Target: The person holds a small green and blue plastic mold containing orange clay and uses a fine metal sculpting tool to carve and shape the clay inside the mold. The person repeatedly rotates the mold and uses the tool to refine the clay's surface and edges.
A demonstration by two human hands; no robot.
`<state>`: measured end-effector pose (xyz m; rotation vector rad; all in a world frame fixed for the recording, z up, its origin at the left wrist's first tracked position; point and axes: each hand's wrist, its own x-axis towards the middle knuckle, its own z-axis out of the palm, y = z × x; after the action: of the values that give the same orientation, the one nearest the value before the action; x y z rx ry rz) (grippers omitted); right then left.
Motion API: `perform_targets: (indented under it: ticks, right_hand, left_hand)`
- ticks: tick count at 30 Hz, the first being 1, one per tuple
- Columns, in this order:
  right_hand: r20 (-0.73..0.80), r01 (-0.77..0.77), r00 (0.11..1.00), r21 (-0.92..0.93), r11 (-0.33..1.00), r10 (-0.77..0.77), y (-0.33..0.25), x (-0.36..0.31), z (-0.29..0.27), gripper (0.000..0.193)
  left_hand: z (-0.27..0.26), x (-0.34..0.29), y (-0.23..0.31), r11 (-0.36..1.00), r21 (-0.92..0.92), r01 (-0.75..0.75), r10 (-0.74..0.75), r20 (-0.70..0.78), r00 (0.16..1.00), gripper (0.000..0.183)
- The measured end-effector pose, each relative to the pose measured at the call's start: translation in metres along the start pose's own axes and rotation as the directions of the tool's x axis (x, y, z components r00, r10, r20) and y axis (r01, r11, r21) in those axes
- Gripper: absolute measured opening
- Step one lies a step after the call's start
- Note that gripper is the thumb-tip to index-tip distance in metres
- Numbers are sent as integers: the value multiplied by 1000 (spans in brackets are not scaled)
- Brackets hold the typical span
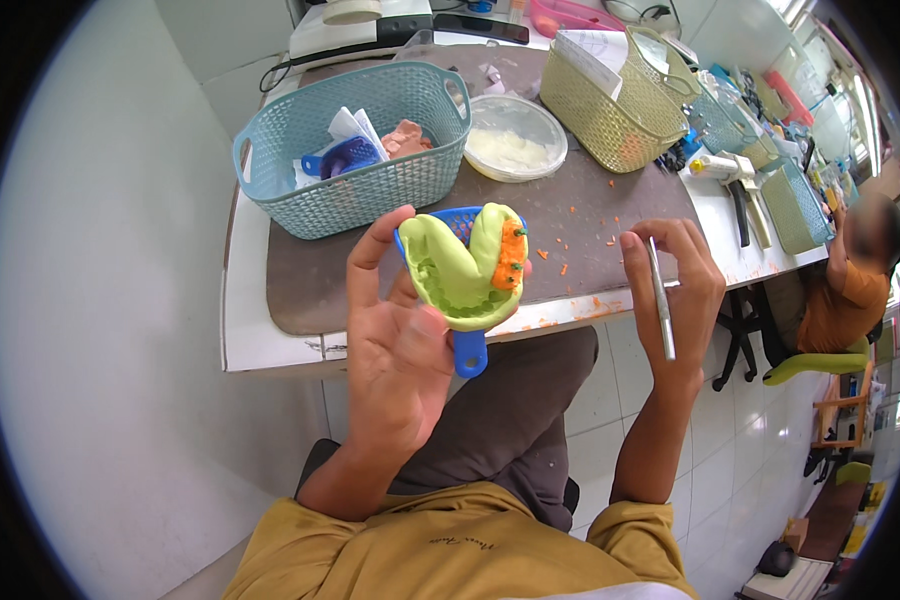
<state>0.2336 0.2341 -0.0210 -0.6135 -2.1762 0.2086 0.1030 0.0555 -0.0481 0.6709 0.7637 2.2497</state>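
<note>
My left hand (400,355) grips a blue dental impression tray (470,355), raised over the table's front edge with its handle toward me. Light green impression material (455,262) fills it in a horseshoe shape. On its right arm sits a patch of orange material (511,255) with small dark green pegs standing in it. To the right, apart from the tray, my right hand (685,280) holds a slim silver metal tool (661,300) between thumb and fingers. The tool's upper tip is partly hidden by the fingers, so its kind does not show.
A light blue basket (355,200) holds papers, another blue tray (345,158) and pinkish pieces. Beside it stand a round tub of whitish stuff (515,140) and a yellow-green basket (610,110). Orange crumbs dot the brown mat (590,225). A dispensing gun (735,185) lies right; a person (850,270) sits farther off.
</note>
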Motion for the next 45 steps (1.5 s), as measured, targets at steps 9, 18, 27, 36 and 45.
perform_targets:
  ticks: [9, 18, 27, 36, 45]
  right_hand:
    - [-163, 120, 985, 358, 926, -65, -46, -35, 5, 25]
    - [-169, 200, 978, 590, 783, -122, -68, -46, 11, 21]
    - [-227, 270, 960, 588, 762, -165, -65, -41, 11, 26]
    - [-111, 206, 978, 652, 730, -177, -55, -32, -8, 25]
    - [-15, 268, 939, 656, 705, -343, -42, -16, -16, 13]
  left_hand:
    - [4, -3, -8, 999, 28, -30, 29, 32, 999, 90]
    - [-6, -5, -15, 925, 265, -273, 214, 232, 949, 99]
    - [-3, -10, -18, 840, 342, -421, 316, 322, 893, 97]
    - [10, -10, -1, 987, 124, 99, -90, -70, 993, 119]
    - [12, -12, 0, 987, 79, 137, -125, -141, 982, 120]
